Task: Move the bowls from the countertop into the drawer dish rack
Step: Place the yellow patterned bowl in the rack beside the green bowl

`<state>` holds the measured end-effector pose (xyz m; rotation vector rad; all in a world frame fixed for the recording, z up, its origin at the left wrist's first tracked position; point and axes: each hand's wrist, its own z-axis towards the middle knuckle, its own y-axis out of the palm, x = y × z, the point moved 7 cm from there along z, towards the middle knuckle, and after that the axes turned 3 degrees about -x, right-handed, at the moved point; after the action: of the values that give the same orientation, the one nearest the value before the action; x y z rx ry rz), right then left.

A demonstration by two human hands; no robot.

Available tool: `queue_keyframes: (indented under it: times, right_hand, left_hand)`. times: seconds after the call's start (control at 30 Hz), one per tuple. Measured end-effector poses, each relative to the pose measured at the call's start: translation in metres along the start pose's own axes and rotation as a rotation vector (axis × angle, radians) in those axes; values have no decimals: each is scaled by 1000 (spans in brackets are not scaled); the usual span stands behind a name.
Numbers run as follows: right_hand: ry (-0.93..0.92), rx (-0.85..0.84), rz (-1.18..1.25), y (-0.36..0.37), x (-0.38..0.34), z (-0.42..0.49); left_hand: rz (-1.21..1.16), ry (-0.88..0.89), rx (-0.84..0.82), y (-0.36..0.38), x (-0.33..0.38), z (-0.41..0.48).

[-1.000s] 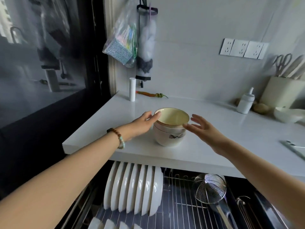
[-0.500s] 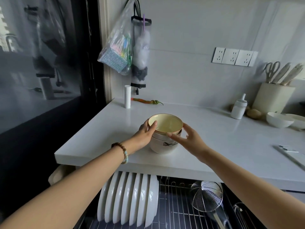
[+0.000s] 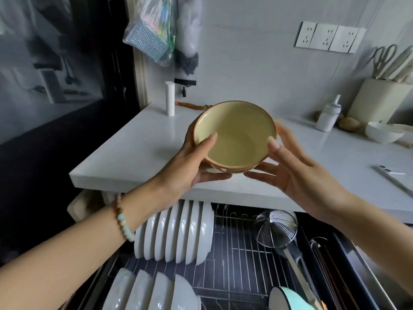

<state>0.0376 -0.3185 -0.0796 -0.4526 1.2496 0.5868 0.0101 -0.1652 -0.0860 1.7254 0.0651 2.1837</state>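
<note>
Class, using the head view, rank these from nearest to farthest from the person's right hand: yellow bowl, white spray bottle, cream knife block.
1. Yellow ceramic bowl: held by the right hand.
2. White spray bottle: farther right, on the countertop.
3. Cream knife block: far right, by the wall.

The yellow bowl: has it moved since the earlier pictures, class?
Yes. The yellow bowl has been lifted off the countertop, toward the person, tilted, held between the left hand and right hand.

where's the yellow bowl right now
In the head view the yellow bowl is mid-frame, held between the left hand and right hand, above the countertop edge and open drawer rack.
</note>
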Motion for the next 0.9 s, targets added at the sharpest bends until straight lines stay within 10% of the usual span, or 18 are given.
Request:
queue_keyframes:
  times: [0.47, 0.73, 0.9]
  right_hand:
    - [716, -96, 142, 7, 152, -129]
    - [1021, -80, -203, 1, 217, -126]
    - [1140, -83, -327, -13, 250, -113]
  left_hand:
    - [283, -805, -434, -16, -180, -92]
    - [843, -930, -559, -46, -246, -94]
    - [790, -936, -595, -29, -265, -90]
